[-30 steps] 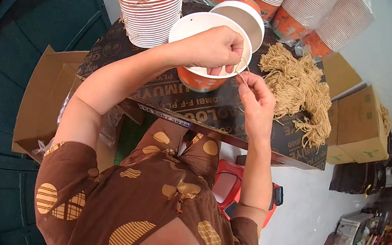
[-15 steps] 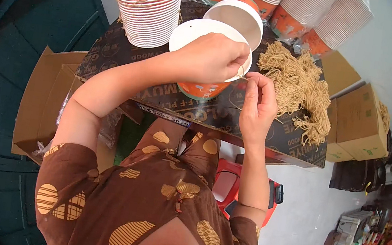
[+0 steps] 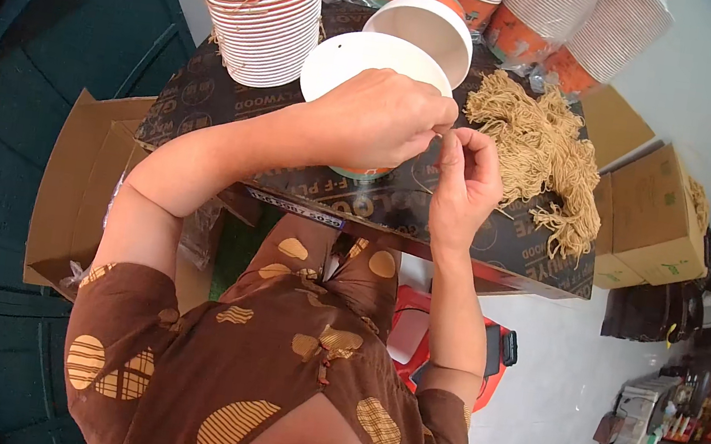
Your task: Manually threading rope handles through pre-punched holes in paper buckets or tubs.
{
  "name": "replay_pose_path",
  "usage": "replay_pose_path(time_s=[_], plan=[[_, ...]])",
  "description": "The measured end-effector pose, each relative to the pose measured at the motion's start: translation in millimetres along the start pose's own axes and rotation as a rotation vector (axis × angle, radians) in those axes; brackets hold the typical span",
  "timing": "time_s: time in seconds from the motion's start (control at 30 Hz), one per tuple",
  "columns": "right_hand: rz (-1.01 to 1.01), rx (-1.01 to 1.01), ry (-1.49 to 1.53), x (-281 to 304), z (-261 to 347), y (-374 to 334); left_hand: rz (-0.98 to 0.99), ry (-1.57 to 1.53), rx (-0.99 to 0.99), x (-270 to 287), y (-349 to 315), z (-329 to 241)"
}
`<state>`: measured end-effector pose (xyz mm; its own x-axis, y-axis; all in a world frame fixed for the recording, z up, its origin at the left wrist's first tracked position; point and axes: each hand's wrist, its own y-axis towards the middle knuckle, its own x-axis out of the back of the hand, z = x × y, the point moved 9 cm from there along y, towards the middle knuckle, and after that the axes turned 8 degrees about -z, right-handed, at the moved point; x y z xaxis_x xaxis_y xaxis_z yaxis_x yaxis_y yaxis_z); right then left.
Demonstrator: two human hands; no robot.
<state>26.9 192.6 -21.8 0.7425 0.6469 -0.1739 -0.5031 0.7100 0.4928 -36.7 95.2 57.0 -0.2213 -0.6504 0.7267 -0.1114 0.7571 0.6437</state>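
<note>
An orange paper bucket with a white inside point(image 3: 345, 63) stands at the table's front, partly hidden by my left arm. My left hand point(image 3: 387, 118) is closed over its right rim, fingers pinched on a thin tan cord. Close beside it, my right hand point(image 3: 470, 183) pinches the cord between thumb and forefinger. The fingertips of both hands nearly meet, and the cord itself is mostly hidden. Another bucket point(image 3: 425, 38) lies tilted just behind, its white inside showing. A tangled heap of tan cords point(image 3: 531, 146) lies to the right of my hands.
A tall stack of nested buckets point(image 3: 265, 21) stands at the left back of the dark printed table point(image 3: 357, 209). Plastic-wrapped stacks point(image 3: 535, 21) line the far edge. Cardboard boxes stand left point(image 3: 82, 186) and right point(image 3: 657, 217). A red stool point(image 3: 408, 337) is below the table.
My left hand has shifted slightly right and turned, covering more of the bucket's orange side. The fingertips of both hands have come closer together, and less of the cord shows.
</note>
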Motion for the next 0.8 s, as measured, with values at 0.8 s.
replay_pose_path(time_s=[0.8], plan=[[0.027,0.311,-0.271,-9.7,30.7,0.6,0.041,-0.274,0.273,-8.8,-2.6,34.4]])
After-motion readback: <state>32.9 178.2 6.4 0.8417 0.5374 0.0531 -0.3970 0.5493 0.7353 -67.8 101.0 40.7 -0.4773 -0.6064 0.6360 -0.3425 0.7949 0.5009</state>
